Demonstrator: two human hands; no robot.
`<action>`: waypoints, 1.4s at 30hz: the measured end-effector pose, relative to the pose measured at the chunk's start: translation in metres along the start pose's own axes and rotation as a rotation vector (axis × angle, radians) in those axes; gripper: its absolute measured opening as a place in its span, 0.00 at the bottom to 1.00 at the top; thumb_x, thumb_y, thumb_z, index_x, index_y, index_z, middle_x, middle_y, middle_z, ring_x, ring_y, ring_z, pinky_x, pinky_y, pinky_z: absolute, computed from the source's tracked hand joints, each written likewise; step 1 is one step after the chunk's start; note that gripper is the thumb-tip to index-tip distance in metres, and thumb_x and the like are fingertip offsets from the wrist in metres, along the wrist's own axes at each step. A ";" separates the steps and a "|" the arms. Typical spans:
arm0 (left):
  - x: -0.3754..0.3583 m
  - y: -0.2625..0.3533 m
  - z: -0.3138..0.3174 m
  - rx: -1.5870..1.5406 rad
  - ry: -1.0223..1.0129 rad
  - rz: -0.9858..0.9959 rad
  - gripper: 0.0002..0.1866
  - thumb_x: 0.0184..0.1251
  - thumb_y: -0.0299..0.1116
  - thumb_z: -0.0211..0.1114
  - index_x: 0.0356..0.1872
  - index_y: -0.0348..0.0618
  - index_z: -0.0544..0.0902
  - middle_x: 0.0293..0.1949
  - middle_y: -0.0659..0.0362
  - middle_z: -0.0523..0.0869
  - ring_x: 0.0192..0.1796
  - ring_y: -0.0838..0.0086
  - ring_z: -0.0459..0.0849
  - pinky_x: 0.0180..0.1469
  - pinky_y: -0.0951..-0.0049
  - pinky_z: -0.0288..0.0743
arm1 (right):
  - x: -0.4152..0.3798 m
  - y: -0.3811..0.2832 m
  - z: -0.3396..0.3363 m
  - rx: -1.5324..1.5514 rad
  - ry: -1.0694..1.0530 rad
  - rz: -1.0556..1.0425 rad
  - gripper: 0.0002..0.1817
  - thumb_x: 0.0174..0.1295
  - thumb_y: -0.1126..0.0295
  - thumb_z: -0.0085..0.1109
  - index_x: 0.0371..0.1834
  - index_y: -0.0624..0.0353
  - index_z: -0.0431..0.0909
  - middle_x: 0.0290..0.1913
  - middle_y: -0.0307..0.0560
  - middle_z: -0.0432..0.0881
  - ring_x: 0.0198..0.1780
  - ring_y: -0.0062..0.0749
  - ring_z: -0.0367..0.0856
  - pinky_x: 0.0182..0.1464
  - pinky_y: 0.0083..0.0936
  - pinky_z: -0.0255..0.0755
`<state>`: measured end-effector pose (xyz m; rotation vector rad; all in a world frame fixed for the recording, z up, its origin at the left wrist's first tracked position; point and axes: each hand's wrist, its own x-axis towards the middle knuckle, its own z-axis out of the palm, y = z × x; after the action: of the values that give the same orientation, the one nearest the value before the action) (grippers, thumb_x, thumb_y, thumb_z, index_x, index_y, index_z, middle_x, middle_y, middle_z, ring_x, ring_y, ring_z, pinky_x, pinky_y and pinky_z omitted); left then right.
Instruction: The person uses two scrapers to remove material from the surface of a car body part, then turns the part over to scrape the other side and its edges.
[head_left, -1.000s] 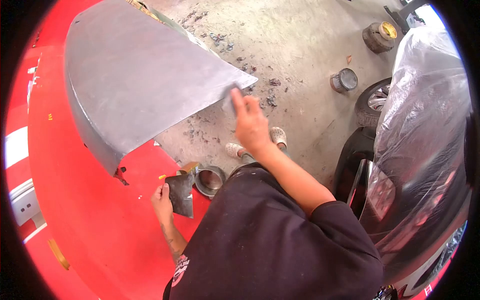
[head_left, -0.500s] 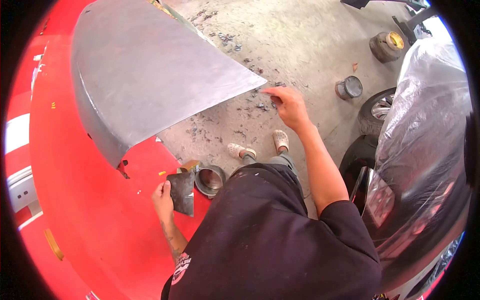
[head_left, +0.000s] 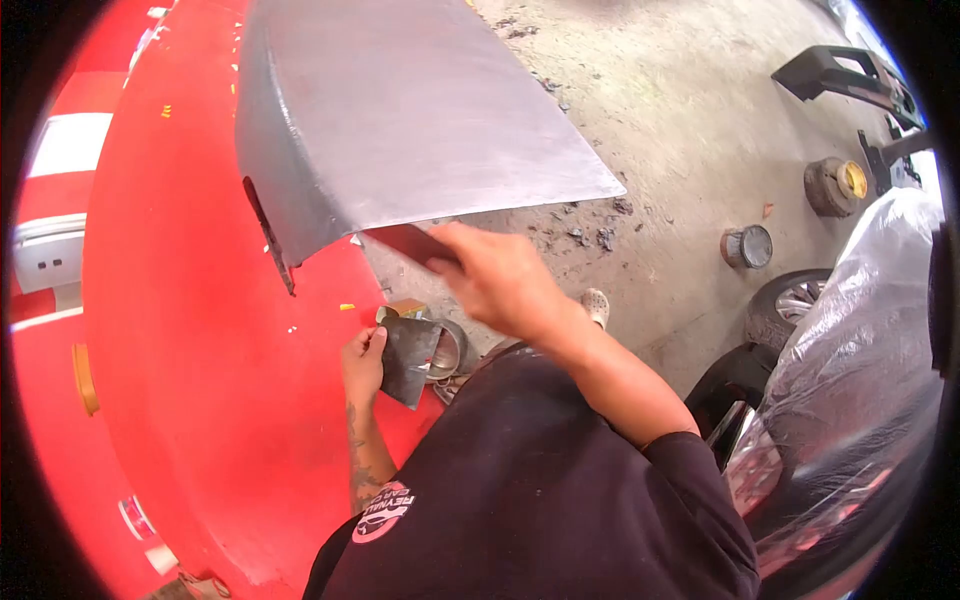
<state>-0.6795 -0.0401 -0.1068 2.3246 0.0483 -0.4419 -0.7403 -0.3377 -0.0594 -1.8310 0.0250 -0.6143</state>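
My right hand (head_left: pixel 505 285) is closed around a thin dark flat blade, like a filler spreader (head_left: pixel 405 243), held at the near edge of a grey car body panel (head_left: pixel 420 110). The blade overlaps the panel's lower edge near its curved left side. Lower down, my left hand (head_left: pixel 362 365) pinches a dark rectangular plate (head_left: pixel 408 365) between thumb and fingers. Behind that plate, a round metal pot (head_left: pixel 450 345) and a yellowish tin (head_left: pixel 403 307) are partly hidden.
A broad red surface (head_left: pixel 220 390) lies to the left, with a yellow-brown block (head_left: pixel 85 380) on it. Dark scraps (head_left: pixel 605 238) litter the concrete floor. At right are a can (head_left: pixel 747 247), a yellow-topped container (head_left: pixel 835 188), a wheel (head_left: pixel 795 300) and plastic sheeting (head_left: pixel 850 340).
My right hand has moved left and nearer, from the panel's right corner to its near edge, and the dark blade now shows in it. The view has shifted; my left hand keeps the plate.
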 end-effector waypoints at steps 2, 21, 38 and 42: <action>-0.002 -0.001 -0.004 -0.048 -0.011 -0.021 0.15 0.70 0.37 0.59 0.36 0.32 0.83 0.26 0.67 0.78 0.29 0.84 0.71 0.34 0.80 0.66 | 0.009 -0.024 -0.003 0.117 -0.048 -0.002 0.18 0.58 0.70 0.60 0.52 0.57 0.72 0.38 0.61 0.81 0.40 0.58 0.81 0.40 0.45 0.75; -0.002 -0.044 -0.009 -0.217 0.178 -0.001 0.14 0.68 0.36 0.61 0.33 0.33 0.82 0.21 0.69 0.74 0.26 0.86 0.69 0.28 0.79 0.62 | 0.018 -0.015 -0.014 -0.020 0.175 -0.094 0.20 0.52 0.79 0.65 0.48 0.64 0.71 0.33 0.51 0.83 0.30 0.39 0.83 0.36 0.28 0.76; -0.011 -0.060 -0.015 -0.307 0.217 -0.070 0.14 0.67 0.37 0.62 0.37 0.31 0.83 0.26 0.65 0.81 0.29 0.84 0.75 0.34 0.79 0.68 | 0.018 0.000 0.023 -0.152 0.060 -0.663 0.13 0.54 0.85 0.62 0.37 0.65 0.67 0.38 0.61 0.80 0.37 0.48 0.85 0.36 0.33 0.81; -0.017 -0.067 -0.019 -0.227 0.225 -0.097 0.15 0.67 0.37 0.62 0.37 0.31 0.83 0.25 0.65 0.81 0.29 0.83 0.75 0.34 0.79 0.69 | 0.023 0.005 0.026 -0.130 0.156 -0.657 0.14 0.48 0.80 0.64 0.36 0.65 0.70 0.38 0.60 0.81 0.38 0.48 0.85 0.36 0.33 0.80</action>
<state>-0.7006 0.0229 -0.1342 2.1431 0.3052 -0.2086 -0.7085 -0.3239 -0.0602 -1.9062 -0.4570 -1.2353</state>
